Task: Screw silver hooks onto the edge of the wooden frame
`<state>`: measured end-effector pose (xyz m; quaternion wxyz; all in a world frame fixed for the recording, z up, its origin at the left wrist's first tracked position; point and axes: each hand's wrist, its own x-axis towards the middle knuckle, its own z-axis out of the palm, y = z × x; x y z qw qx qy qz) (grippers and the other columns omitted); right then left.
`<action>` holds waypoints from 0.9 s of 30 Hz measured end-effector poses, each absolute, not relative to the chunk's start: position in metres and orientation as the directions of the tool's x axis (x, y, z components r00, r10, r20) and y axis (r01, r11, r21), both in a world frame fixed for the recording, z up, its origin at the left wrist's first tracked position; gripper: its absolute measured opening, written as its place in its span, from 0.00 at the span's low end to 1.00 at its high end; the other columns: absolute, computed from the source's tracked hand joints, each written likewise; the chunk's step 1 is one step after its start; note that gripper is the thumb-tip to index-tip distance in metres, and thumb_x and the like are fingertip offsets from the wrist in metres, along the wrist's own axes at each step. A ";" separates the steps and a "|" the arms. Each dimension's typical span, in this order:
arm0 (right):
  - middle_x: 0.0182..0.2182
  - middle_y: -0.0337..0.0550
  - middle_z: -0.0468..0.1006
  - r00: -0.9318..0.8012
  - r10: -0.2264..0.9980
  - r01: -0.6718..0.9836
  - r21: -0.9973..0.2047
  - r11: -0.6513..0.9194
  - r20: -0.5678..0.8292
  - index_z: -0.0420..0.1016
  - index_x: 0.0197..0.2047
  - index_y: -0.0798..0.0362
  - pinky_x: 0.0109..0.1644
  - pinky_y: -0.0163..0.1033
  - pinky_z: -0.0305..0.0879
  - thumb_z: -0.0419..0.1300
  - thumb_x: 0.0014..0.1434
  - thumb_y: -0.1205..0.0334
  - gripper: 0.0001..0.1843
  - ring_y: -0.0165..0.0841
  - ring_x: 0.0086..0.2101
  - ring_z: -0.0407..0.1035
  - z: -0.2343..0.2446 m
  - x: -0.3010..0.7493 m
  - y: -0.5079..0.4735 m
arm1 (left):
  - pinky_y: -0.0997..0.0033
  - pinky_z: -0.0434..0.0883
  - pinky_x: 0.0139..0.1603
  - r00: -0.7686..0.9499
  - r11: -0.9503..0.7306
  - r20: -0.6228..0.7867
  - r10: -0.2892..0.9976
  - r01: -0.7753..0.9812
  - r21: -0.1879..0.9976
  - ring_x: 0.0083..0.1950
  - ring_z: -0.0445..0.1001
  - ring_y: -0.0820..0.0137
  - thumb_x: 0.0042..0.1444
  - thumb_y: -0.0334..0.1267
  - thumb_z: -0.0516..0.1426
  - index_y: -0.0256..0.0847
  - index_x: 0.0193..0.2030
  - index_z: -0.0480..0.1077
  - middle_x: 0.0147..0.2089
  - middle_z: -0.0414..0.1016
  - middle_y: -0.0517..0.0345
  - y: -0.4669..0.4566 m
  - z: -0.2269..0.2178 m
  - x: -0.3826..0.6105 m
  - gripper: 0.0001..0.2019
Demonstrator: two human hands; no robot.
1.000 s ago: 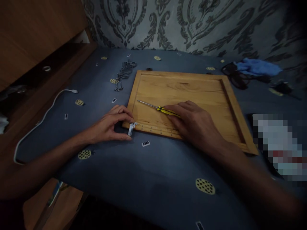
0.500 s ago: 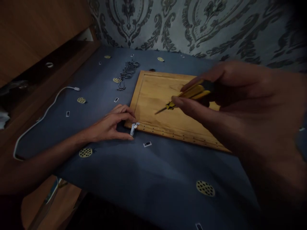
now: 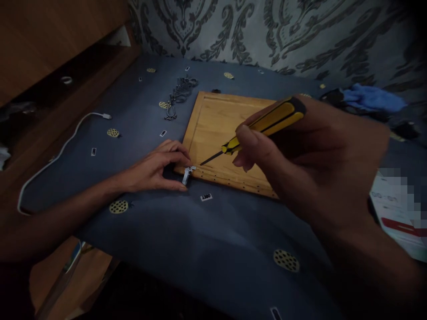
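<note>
A wooden panel [image 3: 220, 120] with a raised rim lies on a blue cloth. My left hand [image 3: 156, 168] rests at its near left corner, fingers pinched on a small metal bracket [image 3: 187, 174] set against the panel's edge, where a row of small holes runs. My right hand [image 3: 310, 151] is raised above the panel and grips a yellow and black screwdriver [image 3: 263, 126]. Its thin tip points down and left, ending just right of the bracket.
A white cable [image 3: 56, 160] trails over the cloth at left beside a wooden shelf. A pile of metal hooks [image 3: 178, 93] lies behind the panel's left corner. Blue fabric [image 3: 372, 98] sits far right, papers [image 3: 396, 213] at near right.
My right hand lifted the screwdriver off the panel, turned it and brought its tip down toward the bracket. My left hand stayed on the bracket.
</note>
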<state>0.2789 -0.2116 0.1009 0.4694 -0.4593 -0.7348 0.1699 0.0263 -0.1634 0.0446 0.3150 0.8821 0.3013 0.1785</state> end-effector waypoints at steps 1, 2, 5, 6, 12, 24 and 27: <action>0.26 0.37 0.74 -0.151 0.837 0.512 -0.683 0.521 0.525 0.69 0.30 0.45 0.28 0.46 0.69 0.63 0.66 0.43 0.19 0.36 0.25 0.71 0.102 0.277 -0.214 | 0.58 0.68 0.62 0.752 -0.619 0.124 0.648 0.424 0.661 0.58 0.69 0.60 0.57 0.54 0.68 0.43 0.50 0.76 0.54 0.73 0.52 -0.163 0.044 0.026 0.21; 0.27 0.37 0.75 -0.160 0.844 0.517 -0.685 0.514 0.513 0.69 0.30 0.45 0.28 0.46 0.70 0.63 0.67 0.45 0.18 0.36 0.26 0.72 0.103 0.276 -0.216 | 0.58 0.68 0.62 0.750 -0.621 0.127 0.649 0.426 0.658 0.58 0.69 0.60 0.57 0.54 0.68 0.43 0.50 0.76 0.54 0.73 0.52 -0.163 0.044 0.026 0.21; 0.28 0.37 0.76 -0.150 0.866 0.524 -0.704 0.479 0.477 0.69 0.30 0.45 0.29 0.46 0.73 0.64 0.67 0.49 0.16 0.37 0.27 0.75 0.103 0.272 -0.221 | 0.59 0.68 0.61 0.756 -0.639 0.153 0.636 0.405 0.655 0.58 0.70 0.60 0.57 0.54 0.68 0.42 0.50 0.76 0.54 0.73 0.52 -0.162 0.042 0.026 0.21; 0.28 0.37 0.76 -0.143 0.870 0.526 -0.708 0.471 0.473 0.70 0.31 0.45 0.29 0.46 0.74 0.64 0.67 0.49 0.15 0.37 0.27 0.76 0.102 0.270 -0.222 | 0.59 0.68 0.61 0.758 -0.643 0.161 0.632 0.398 0.654 0.58 0.70 0.60 0.57 0.54 0.68 0.42 0.50 0.76 0.54 0.73 0.52 -0.162 0.041 0.026 0.21; 0.27 0.36 0.77 -0.143 0.872 0.511 -0.719 0.470 0.468 0.72 0.32 0.45 0.28 0.44 0.74 0.64 0.67 0.53 0.11 0.36 0.28 0.77 0.099 0.267 -0.223 | 0.58 0.68 0.61 0.762 -0.660 0.182 0.621 0.384 0.646 0.58 0.70 0.59 0.57 0.53 0.68 0.42 0.50 0.76 0.54 0.74 0.51 -0.162 0.039 0.025 0.21; 0.28 0.40 0.77 -0.181 0.864 0.489 -0.719 0.493 0.469 0.72 0.32 0.47 0.30 0.47 0.73 0.64 0.67 0.54 0.12 0.39 0.28 0.75 0.094 0.267 -0.219 | 0.57 0.68 0.61 0.761 -0.660 0.194 0.619 0.370 0.654 0.58 0.70 0.59 0.57 0.54 0.68 0.41 0.50 0.76 0.54 0.73 0.50 -0.162 0.039 0.025 0.21; 0.27 0.39 0.76 -0.177 0.840 0.463 -0.709 0.531 0.513 0.72 0.31 0.47 0.29 0.45 0.71 0.66 0.65 0.51 0.14 0.37 0.26 0.74 0.090 0.268 -0.217 | 0.58 0.68 0.61 0.760 -0.660 0.201 0.619 0.364 0.657 0.58 0.69 0.59 0.58 0.53 0.68 0.41 0.49 0.76 0.53 0.73 0.51 -0.162 0.039 0.025 0.21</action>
